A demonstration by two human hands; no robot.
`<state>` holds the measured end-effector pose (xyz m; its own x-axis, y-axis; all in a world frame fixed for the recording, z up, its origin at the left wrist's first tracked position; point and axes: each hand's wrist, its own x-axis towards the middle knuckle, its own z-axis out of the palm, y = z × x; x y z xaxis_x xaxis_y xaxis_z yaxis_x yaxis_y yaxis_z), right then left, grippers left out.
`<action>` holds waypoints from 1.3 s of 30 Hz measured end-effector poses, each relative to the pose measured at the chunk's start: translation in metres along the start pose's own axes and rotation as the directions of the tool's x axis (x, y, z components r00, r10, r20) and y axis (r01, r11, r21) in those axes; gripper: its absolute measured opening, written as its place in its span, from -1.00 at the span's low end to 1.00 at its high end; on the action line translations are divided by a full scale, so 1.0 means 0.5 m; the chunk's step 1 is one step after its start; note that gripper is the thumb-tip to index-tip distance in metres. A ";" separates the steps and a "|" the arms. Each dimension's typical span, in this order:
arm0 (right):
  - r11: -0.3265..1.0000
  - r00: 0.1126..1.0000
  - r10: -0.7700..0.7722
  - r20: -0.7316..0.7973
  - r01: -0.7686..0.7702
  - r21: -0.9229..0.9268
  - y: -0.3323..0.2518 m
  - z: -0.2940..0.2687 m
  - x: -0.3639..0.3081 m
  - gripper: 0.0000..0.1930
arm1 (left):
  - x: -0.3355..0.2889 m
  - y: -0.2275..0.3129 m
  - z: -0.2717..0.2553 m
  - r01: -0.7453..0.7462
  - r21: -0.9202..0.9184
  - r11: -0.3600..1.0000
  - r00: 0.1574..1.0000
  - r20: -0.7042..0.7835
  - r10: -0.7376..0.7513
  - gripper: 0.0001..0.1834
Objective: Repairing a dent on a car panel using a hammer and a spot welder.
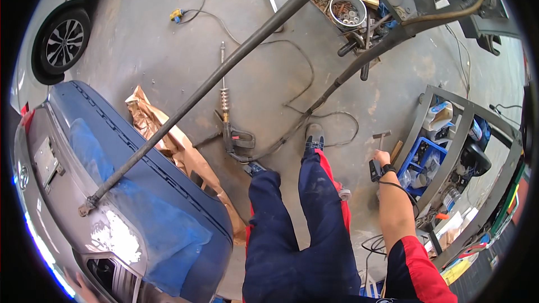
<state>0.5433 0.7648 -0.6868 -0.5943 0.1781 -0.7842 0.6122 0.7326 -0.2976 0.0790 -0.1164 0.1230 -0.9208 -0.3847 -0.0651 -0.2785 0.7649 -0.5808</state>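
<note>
Hammer [382, 135] is gripped in the closed right hand [382, 158] near the shelf [464, 129] at right, presumably for tool-fetching; leftward carrying to the car [73, 202] seems called for; the left hand's [80, 288] grip cannot be told.

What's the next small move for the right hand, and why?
Probably carry the hammer left, away from the grey metal rack. The right hand grips its handle beside that rack, while the grey car panel with the bright white patch lies across on the left. That's a judgement; the hammer isn't touching the panel.
</note>
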 end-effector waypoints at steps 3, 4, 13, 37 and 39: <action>0.980 0.979 0.112 -0.169 -0.138 -0.145 -0.087 -0.056 -0.004 -0.78 | -0.105 0.176 -0.069 -0.143 -0.093 0.985 0.988 0.050 0.148 -0.03; 0.965 0.978 0.072 -0.195 -0.118 -0.235 -0.127 -0.099 -0.019 -0.76 | -0.138 0.249 -0.083 -0.198 -0.155 0.968 0.972 0.094 0.214 -0.01; 0.593 0.503 0.796 -0.337 -0.760 0.265 -0.275 -0.340 -0.046 -0.63 | -0.305 0.459 -0.077 0.059 -0.721 0.691 0.585 0.586 0.561 -0.58; 0.773 0.918 0.279 -0.281 -0.042 0.633 -0.591 -0.687 -0.641 -0.76 | -0.315 0.435 -0.152 -0.190 -0.923 0.336 0.644 0.141 0.752 -0.63; 0.398 0.903 0.351 -0.250 0.098 0.912 -0.654 -0.801 -0.716 -0.80 | -0.299 0.484 -0.177 -0.248 -0.926 0.286 0.643 0.064 0.763 -0.64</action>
<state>0.3471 0.7248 -0.0906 -0.4522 0.5819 -0.6759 0.6610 -0.2902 -0.6920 0.1250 0.1722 0.0639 -0.7875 0.3032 -0.5366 -0.1046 0.7922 0.6013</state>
